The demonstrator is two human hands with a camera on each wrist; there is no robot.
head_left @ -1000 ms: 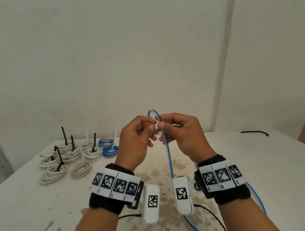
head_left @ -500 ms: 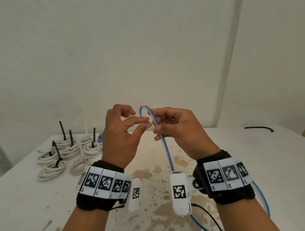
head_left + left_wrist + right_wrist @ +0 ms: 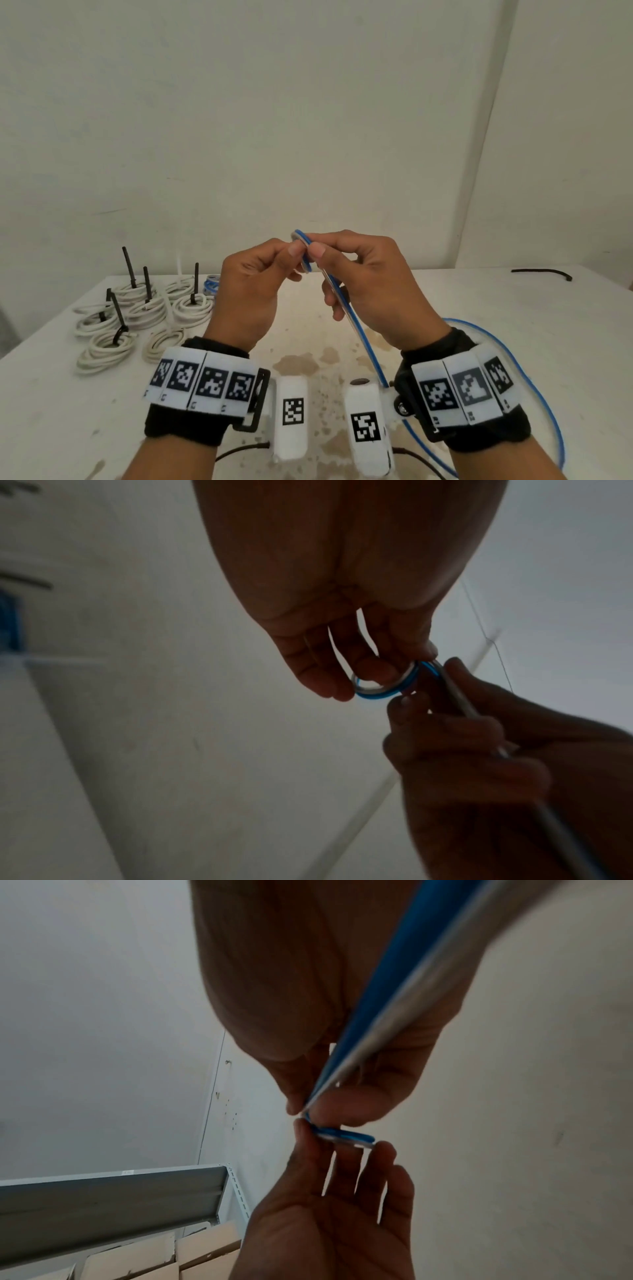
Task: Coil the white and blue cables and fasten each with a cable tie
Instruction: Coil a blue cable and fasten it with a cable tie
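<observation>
A thin blue-and-white cable (image 3: 363,339) is held above the table between both hands. Its end is bent into a small loop (image 3: 303,250) about a finger wide. My left hand (image 3: 253,291) pinches that loop (image 3: 380,688) between thumb and fingers. My right hand (image 3: 370,284) pinches the cable (image 3: 342,1134) just beside the loop, and the strand runs down through its palm. The rest of the cable (image 3: 534,383) sweeps round my right wrist and drops toward the table's near edge.
Several coiled white cables (image 3: 137,308) with black ties standing up lie at the table's left, with a coiled blue one (image 3: 210,286) behind them. A loose black tie (image 3: 543,273) lies at the far right. The white table (image 3: 513,308) is stained in the middle.
My left hand, which had drawn back with spread fingers, has come in again and pinches the loop. The loop has tightened into a smaller ring. The camera view has dipped slightly.
</observation>
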